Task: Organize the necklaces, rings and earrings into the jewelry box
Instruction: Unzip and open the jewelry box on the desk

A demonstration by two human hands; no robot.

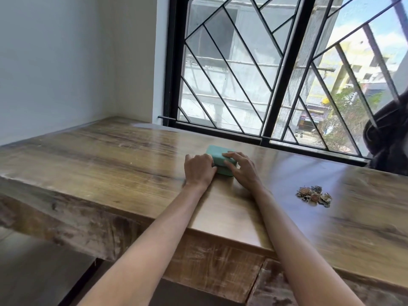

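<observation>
Both arms reach straight out to the teal jewelry box (220, 161) — left hand (198, 170) curled against its left side, right hand (241, 167) gripping its lid, fingers spread. The jewelry pile (314, 196) lies well right of the box, on the wooden table (99, 160).

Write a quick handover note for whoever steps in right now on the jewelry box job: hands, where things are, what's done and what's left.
Left hand: against the left side of the teal jewelry box, fingers curled on it.
Right hand: resting on the box's top and right side.
The box sits on the wooden table near the window and looks closed.
Jewelry pile: a loose heap on the table to the right of the box, apart from both hands; single pieces are too blurred to tell apart.
Done: nothing sorted, as far as can be seen.
Left: open the box, then sort necklaces, rings and earrings into it.
</observation>
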